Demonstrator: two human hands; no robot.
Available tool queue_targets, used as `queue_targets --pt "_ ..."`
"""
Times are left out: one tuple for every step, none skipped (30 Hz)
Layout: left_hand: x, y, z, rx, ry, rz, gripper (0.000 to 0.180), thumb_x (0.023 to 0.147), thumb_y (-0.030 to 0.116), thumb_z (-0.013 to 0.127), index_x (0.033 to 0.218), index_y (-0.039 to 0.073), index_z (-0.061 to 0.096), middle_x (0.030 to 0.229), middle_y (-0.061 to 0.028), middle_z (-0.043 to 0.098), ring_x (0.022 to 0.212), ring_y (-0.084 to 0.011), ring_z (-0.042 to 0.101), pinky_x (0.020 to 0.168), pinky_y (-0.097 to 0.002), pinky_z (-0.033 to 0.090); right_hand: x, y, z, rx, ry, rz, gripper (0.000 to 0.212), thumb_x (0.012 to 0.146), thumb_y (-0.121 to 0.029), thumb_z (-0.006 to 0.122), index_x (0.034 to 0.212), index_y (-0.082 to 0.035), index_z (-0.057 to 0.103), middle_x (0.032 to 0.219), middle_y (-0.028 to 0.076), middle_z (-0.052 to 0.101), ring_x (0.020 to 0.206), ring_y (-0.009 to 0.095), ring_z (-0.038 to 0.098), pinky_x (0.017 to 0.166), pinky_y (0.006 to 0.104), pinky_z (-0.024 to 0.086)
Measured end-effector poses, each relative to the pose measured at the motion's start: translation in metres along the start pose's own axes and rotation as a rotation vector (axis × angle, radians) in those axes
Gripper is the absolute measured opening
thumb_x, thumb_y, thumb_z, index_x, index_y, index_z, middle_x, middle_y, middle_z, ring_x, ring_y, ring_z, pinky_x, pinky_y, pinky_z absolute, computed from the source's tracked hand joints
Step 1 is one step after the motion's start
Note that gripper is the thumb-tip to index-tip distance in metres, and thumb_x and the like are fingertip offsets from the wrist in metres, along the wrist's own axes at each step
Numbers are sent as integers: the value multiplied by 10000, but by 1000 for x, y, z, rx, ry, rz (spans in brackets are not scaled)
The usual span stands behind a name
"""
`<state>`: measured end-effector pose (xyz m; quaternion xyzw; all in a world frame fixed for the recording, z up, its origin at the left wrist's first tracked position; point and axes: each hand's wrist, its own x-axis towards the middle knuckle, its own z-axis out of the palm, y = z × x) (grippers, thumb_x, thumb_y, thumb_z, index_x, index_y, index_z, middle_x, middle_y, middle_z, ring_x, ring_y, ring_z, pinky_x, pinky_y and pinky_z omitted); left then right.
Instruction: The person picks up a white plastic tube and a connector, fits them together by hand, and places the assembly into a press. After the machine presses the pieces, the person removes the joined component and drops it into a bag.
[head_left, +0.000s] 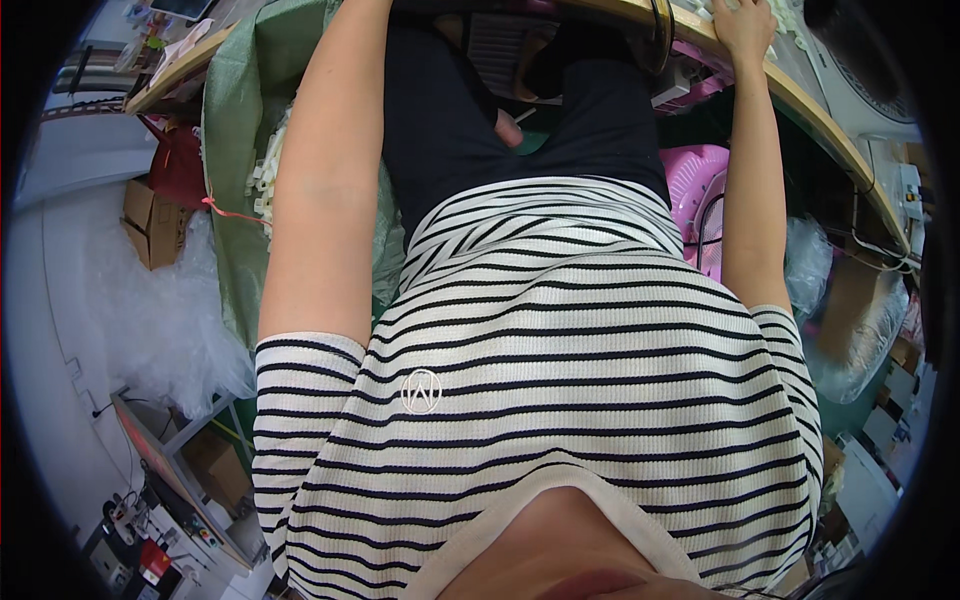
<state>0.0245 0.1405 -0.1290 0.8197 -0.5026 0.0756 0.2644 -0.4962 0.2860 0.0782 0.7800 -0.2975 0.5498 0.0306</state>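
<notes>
The camera looks down my own front, and a black-and-white striped shirt (pixel 540 380) and dark trousers (pixel 450 120) fill the middle. My left arm (pixel 320 180) reaches up past the top edge, so my left hand is out of view. My right hand (pixel 745 25) lies flat at the top right, on the curved wooden table edge (pixel 830 130). Its fingers are stretched out over small white plastic parts (pixel 790 30) and hold nothing that I can see.
A green woven sack (pixel 230 110) with white plastic pieces stands at my left, beside a red bag (pixel 180 165) and a cardboard box (pixel 150 220). Clear plastic wrap (pixel 160 320) lies on the floor. A pink plastic item (pixel 695 180) sits under the table.
</notes>
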Motion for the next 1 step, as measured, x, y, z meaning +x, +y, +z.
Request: queue_targets --pt "15 19 10 -21 -8 63 687 754 541 628 1175 1 576 1206 -235 553 1169 -361 483 990 -413 378 -23 -11 -18 -54 34 20 189 794 -285 660 896 -137 717 973 109 633 983 273 548 877 368 416"
